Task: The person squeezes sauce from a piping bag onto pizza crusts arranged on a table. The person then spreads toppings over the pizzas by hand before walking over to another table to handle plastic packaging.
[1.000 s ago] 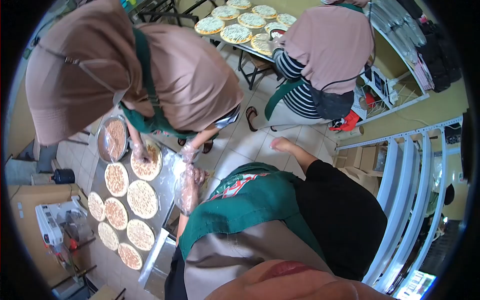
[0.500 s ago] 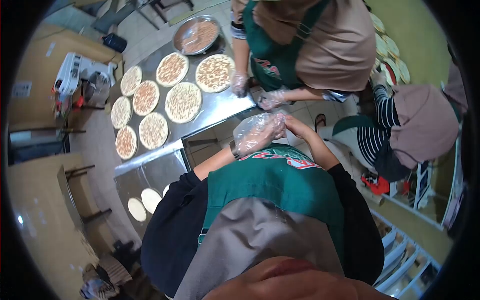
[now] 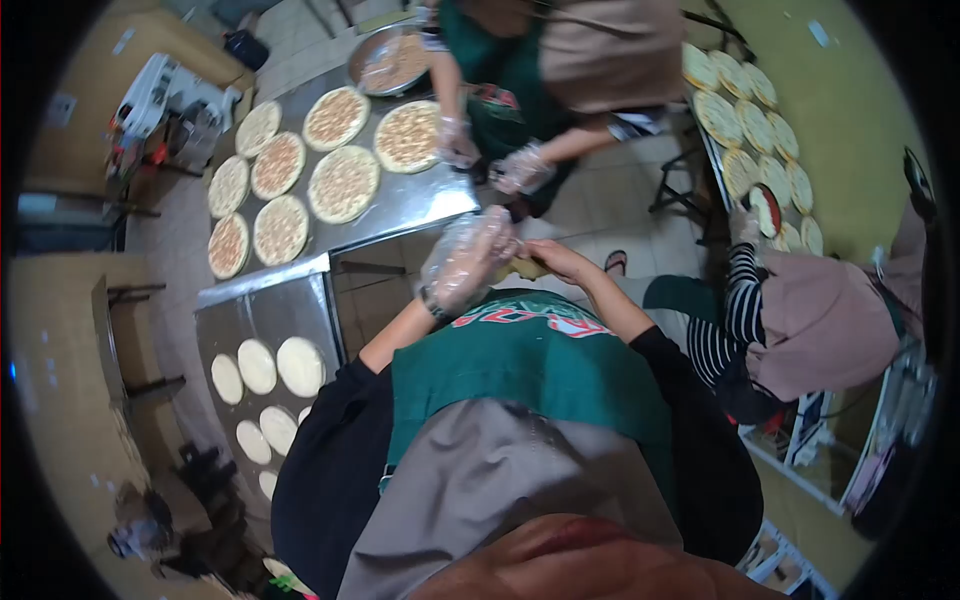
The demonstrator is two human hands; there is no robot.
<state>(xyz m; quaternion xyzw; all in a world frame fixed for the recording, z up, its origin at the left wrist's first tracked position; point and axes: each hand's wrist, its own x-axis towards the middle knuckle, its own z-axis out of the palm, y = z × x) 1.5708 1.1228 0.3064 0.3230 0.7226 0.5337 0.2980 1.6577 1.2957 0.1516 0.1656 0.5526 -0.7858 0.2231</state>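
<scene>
My left hand (image 3: 465, 262) wears a loose clear plastic glove and is raised in front of my apron, fingers pressed together. My right hand (image 3: 558, 259) is bare; its fingertips meet those of the left in a pinch. Whatever is between the two hands is too small and blurred to make out. Just below the fingertips shows a small yellowish patch (image 3: 524, 269) that I cannot identify. My green apron (image 3: 510, 350) with red and white lettering lies right beneath both hands.
Ahead, a metal table (image 3: 400, 210) carries several topped dough rounds (image 3: 344, 184) and a metal bowl (image 3: 385, 62). Plain dough rounds (image 3: 301, 367) lie on a nearer table (image 3: 225, 320). A gloved co-worker (image 3: 500, 80) stands opposite; another (image 3: 815, 320) works beside filled rounds (image 3: 742, 172) at right.
My view has shifted, bringing more plain dough rounds and the right-hand table into sight. My hands stay together, with the fingertips slightly further apart. The co-worker opposite still has both gloved hands low.
</scene>
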